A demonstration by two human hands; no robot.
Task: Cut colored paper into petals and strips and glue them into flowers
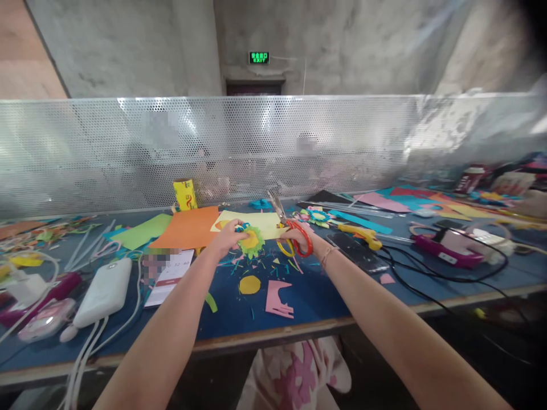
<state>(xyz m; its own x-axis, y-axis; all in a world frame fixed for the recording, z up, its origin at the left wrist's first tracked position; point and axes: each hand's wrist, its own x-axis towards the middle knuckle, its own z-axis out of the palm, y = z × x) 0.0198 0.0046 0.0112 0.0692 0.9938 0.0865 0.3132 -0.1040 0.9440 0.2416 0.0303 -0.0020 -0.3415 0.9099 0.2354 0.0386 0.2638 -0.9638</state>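
Paper flower sits at the centre of the frame, low over the blue desk, just in front of a pale yellow sheet. My left hand has it pinched at its left edge, fingers closed on the paper. My right hand is clenched through the red loops of the scissors, whose blades point up and away toward the mesh screen, clear of the flower. I cannot tell whether the blades are parted.

To cut well here, I judge the blades should come down to the flower's right rim, and the left hand should turn the paper into them rather than the scissors chasing the outline. Short snips suit fringe this fine, with the pinching fingers well back from the cut line.

The flower has a ragged green fringe around a yellow middle, with a touch of blue at its top. It looks thin and floppy. Offcuts litter the desk below it: a yellow disc, a pink scrap and small slivers.
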